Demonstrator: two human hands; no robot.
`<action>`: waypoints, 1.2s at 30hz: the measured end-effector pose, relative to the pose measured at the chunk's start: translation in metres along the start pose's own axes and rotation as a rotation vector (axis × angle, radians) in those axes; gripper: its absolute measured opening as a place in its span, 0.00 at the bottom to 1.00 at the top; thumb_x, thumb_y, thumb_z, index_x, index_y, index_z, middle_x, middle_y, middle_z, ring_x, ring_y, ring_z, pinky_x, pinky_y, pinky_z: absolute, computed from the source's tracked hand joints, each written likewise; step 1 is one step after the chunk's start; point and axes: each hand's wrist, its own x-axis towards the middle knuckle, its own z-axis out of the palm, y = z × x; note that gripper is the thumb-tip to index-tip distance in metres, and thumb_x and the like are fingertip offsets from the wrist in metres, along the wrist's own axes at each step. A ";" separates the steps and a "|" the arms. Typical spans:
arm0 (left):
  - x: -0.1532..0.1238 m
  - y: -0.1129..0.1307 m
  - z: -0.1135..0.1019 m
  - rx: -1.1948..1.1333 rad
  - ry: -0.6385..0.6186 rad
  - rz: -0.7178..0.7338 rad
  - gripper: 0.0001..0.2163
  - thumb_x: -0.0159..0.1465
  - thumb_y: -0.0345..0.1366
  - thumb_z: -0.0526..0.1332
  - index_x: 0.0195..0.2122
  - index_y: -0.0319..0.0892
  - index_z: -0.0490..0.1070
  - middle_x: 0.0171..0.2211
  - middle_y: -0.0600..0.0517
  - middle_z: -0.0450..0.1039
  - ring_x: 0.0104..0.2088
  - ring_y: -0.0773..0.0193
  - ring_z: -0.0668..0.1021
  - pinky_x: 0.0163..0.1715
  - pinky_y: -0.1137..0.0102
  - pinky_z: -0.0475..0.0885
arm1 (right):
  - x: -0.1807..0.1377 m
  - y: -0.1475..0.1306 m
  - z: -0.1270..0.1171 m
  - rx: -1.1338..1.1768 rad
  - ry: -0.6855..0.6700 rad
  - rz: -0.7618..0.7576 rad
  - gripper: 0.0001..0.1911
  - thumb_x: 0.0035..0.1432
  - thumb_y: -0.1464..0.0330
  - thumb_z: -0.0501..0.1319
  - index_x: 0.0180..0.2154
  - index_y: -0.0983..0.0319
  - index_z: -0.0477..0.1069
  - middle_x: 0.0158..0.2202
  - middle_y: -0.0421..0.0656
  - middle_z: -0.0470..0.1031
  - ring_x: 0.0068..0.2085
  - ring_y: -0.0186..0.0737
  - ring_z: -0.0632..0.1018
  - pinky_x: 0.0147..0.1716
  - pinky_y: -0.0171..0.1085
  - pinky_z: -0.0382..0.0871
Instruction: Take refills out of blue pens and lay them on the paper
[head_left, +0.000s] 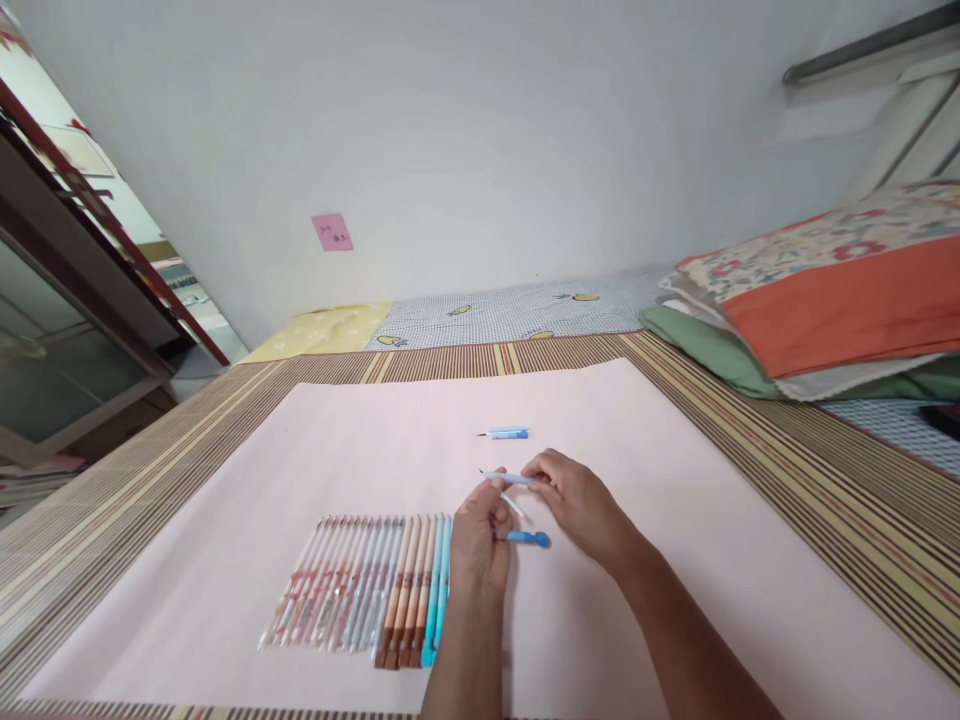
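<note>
My left hand (pixel 480 530) pinches the front of a slim light-blue pen (pixel 510 478), its dark tip pointing left. My right hand (pixel 574 500) grips the back end of the same pen. A thin white stick (pixel 514 507) slants out below the left fingers. A blue pen part with a rounded end (pixel 529 538) sticks out to the right of my left hand; whether it is held or lying down I cannot tell. Farther back on the pink sheet (pixel 390 430) lies another set of blue pen pieces (pixel 506 433) with a dark tip.
A row of several pens lies left of my hands: clear ones with reddish prints (pixel 337 580), orange-brown ones (pixel 409 600) and turquoise ones (pixel 439 590), partly behind my left forearm. The sheet covers a striped mat (pixel 750 470). Folded bedding (pixel 825 310) is stacked at right, against the wall (pixel 480 150).
</note>
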 end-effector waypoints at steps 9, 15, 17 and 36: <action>0.004 0.013 -0.001 -0.152 0.161 -0.102 0.02 0.57 0.24 0.66 0.31 0.31 0.79 0.31 0.43 0.79 0.15 0.79 0.61 0.10 0.82 0.54 | 0.048 0.049 0.016 -0.320 0.148 -0.003 0.09 0.60 0.78 0.58 0.36 0.60 0.73 0.40 0.44 0.74 0.43 0.43 0.74 0.43 0.38 0.64; 0.007 0.012 -0.004 -0.187 0.201 -0.134 0.05 0.61 0.23 0.62 0.32 0.29 0.78 0.31 0.41 0.78 0.15 0.78 0.62 0.10 0.81 0.54 | 0.070 0.065 0.036 -0.497 0.119 -0.058 0.08 0.62 0.78 0.60 0.37 0.60 0.74 0.41 0.45 0.75 0.42 0.44 0.74 0.42 0.39 0.64; 0.009 0.011 -0.005 -0.189 0.193 -0.136 0.05 0.61 0.23 0.62 0.33 0.29 0.79 0.31 0.41 0.78 0.15 0.78 0.63 0.10 0.81 0.54 | 0.072 0.070 0.039 -0.516 0.114 -0.057 0.07 0.62 0.78 0.61 0.37 0.61 0.74 0.40 0.45 0.75 0.42 0.45 0.74 0.42 0.39 0.64; 0.008 0.010 -0.005 -0.184 0.180 -0.167 0.05 0.63 0.25 0.62 0.34 0.30 0.78 0.31 0.43 0.78 0.16 0.78 0.62 0.10 0.82 0.54 | 0.079 0.083 0.042 -0.547 0.129 -0.075 0.06 0.63 0.76 0.63 0.35 0.60 0.74 0.38 0.44 0.76 0.40 0.43 0.74 0.40 0.38 0.61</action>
